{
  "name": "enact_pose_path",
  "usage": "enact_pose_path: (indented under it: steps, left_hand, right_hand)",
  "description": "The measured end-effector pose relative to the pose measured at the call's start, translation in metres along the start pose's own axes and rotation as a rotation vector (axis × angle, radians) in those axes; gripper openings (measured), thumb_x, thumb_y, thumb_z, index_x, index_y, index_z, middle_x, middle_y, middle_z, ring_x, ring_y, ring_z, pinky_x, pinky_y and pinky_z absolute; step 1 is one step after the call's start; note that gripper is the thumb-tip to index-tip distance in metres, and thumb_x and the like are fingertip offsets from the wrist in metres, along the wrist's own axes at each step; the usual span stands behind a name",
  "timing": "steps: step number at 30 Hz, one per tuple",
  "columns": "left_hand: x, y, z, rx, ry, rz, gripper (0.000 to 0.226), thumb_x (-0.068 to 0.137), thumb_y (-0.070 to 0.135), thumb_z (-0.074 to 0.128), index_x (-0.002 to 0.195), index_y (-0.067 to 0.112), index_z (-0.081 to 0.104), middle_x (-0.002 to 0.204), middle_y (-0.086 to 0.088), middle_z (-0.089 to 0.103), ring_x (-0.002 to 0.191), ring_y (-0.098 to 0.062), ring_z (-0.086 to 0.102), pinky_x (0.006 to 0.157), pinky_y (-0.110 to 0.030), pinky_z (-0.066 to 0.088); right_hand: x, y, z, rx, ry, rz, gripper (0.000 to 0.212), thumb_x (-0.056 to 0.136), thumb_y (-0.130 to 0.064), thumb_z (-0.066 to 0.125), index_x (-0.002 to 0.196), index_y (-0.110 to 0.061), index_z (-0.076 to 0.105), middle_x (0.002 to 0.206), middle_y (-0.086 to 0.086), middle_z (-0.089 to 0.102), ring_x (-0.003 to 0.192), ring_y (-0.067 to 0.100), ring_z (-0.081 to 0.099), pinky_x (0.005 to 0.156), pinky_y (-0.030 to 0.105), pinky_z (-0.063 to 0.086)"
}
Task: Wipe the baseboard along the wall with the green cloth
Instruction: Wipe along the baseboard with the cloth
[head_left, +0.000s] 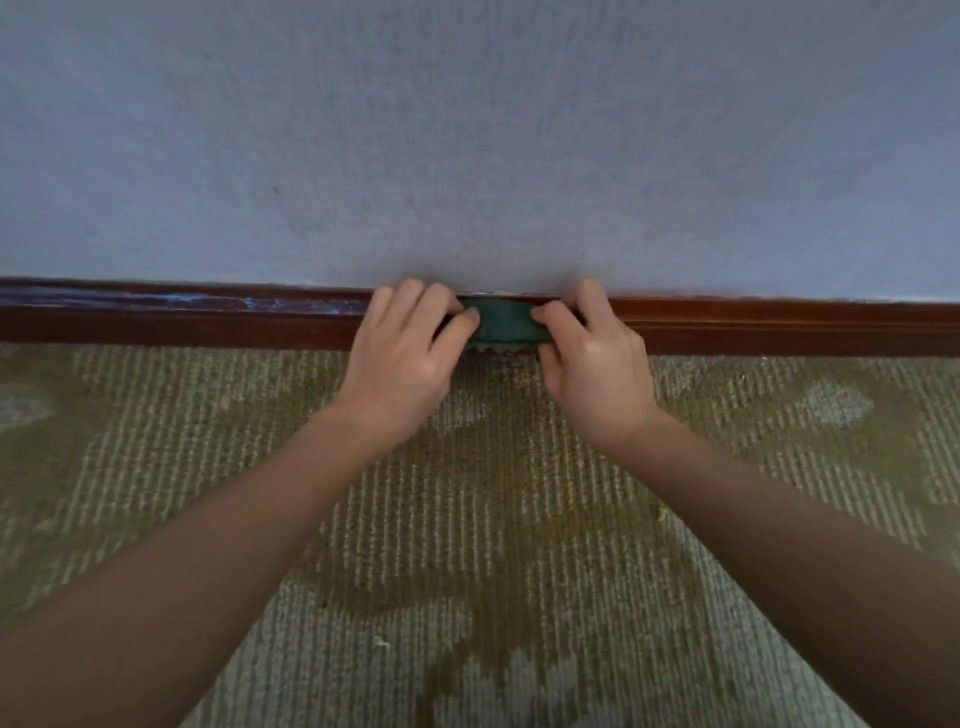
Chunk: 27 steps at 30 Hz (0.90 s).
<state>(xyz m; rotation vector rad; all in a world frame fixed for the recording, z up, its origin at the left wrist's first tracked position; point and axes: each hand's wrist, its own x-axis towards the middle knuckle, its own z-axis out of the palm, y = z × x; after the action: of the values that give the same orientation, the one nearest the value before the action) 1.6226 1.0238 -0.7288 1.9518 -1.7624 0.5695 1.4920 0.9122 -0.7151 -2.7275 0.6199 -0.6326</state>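
A dark red-brown wooden baseboard (208, 319) runs across the view at the foot of a grey-blue wall. The green cloth (503, 323) lies folded against the baseboard in the middle. My left hand (408, 353) grips the cloth's left end, thumb on its front. My right hand (595, 358) grips the right end the same way. Both hands hold the cloth pressed to the board. The cloth's ends are hidden under my fingers.
The grey-blue wall (467, 156) fills the upper half. A patterned olive and beige carpet (467, 519) covers the floor up to the baseboard. The left stretch of baseboard (234, 303) shows pale shiny streaks on its top edge.
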Motion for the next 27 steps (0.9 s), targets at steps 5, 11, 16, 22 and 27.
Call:
enact_pose_path:
  steps: [5,11,16,22,27]
  left_hand:
    - [0.009,0.019,0.008,-0.014,-0.015,-0.057,0.01,0.077,-0.011,0.058,0.083,-0.011,0.067,0.074,-0.021,0.061,0.072,-0.029,0.053,0.061,-0.037,0.027]
    - [0.005,0.009,0.006,0.077,-0.011,0.007,0.012,0.077,-0.008,0.062,0.087,-0.006,0.069,0.078,-0.019,0.064,0.075,-0.028,0.048,0.063,-0.036,0.027]
    - [-0.005,0.005,0.007,0.104,-0.003,-0.029,0.014,0.075,-0.011,0.065,0.087,-0.006,0.069,0.079,-0.019,0.064,0.076,-0.03,0.047,0.065,-0.038,0.03]
    - [0.008,0.015,0.008,0.118,-0.059,0.065,0.015,0.077,-0.006,0.055,0.084,-0.005,0.069,0.08,-0.018,0.064,0.071,-0.03,0.06,0.067,-0.036,0.03]
    - [-0.003,0.002,0.002,0.158,-0.079,0.097,0.015,0.078,-0.01,0.053,0.072,-0.001,0.063,0.071,-0.017,0.059,0.064,-0.029,0.057,0.065,-0.035,0.03]
  right_hand:
    - [-0.005,0.014,-0.009,-0.055,-0.026,0.006,0.024,0.065,0.014,0.07,0.088,0.008,0.065,0.081,0.027,0.057,0.05,0.033,0.055,0.037,0.034,0.045]
    - [0.0,0.004,-0.008,-0.093,-0.049,-0.006,0.028,0.06,0.017,0.071,0.086,0.009,0.065,0.08,0.028,0.057,0.052,0.035,0.057,0.037,0.031,0.044]
    - [0.003,0.004,-0.008,-0.16,-0.109,-0.09,0.035,0.053,0.014,0.077,0.086,0.008,0.066,0.077,0.025,0.057,0.055,0.032,0.058,0.043,0.02,0.026]
    - [-0.002,0.012,-0.014,-0.158,-0.112,-0.046,0.032,0.056,0.019,0.072,0.086,0.008,0.065,0.079,0.027,0.056,0.054,0.034,0.056,0.034,0.028,0.04]
    - [-0.003,0.0,-0.001,-0.143,-0.157,-0.069,0.03,0.054,0.019,0.075,0.077,0.006,0.061,0.074,0.025,0.053,0.048,0.029,0.051,0.038,0.022,0.031]
